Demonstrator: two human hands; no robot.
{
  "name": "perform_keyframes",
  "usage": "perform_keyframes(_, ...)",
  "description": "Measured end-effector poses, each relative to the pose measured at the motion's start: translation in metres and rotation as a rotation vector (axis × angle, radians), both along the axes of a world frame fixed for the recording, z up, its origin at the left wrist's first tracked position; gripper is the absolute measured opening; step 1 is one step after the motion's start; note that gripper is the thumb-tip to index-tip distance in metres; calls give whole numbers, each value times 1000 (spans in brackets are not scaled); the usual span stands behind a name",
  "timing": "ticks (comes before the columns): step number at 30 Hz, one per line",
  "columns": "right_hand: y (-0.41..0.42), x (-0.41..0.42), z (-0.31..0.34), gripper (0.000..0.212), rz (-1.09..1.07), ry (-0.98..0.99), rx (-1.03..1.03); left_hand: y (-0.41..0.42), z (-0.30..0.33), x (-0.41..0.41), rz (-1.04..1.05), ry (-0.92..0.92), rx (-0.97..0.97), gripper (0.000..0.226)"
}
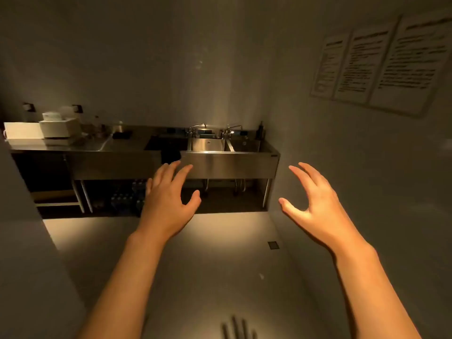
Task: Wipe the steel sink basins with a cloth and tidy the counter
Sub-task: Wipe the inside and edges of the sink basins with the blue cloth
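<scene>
Left hand (pixel 168 199): raised out in front, back of hand up, fingers spread wide, nothing in it.
Right hand (pixel 315 204): raised alongside, well apart from the left, fingers loosely curved and splayed, empty.
Steel counter (pixel 127 143): runs along the far wall, across the floor from the person, well beyond both hands.
Sink basins (pixel 208 144): two, side by side at the counter's right end, by the corner; a tap (pixel 198 127) stands behind each.
Cloth: none that I can pick out in this dim light.
Counter clutter: white boxes (pixel 57 128) stacked at the left end, a small dark item (pixel 120 135) mid-counter, a dark bottle (pixel 261 130) in the right corner.
Right wall: three printed notices (pixel 381 62).
Under counter: packed bottles (pixel 127 194) on the floor.
</scene>
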State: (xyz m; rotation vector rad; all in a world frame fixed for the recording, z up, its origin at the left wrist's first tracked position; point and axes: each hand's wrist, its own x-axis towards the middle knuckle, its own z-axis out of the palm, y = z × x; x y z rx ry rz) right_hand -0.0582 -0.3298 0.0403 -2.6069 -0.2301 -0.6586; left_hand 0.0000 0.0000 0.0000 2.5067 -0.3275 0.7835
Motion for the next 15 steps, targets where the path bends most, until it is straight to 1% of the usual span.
perform_keyframes(4,36,53,-1,77,-3,36,-19,40,-4,47,11,50,-14,66)
perform_keyframes(7,65,87,-4,78,9,38,-21,65,-8,79,6,47,-26,65)
perform_keyframes(12,102,128,-9,79,49,30,-30,98,-14,111,15,51,-29,63)
perform_keyframes(15,115,146,-9,78,58,12,-44,113,-17,125,23,59,-49,66)
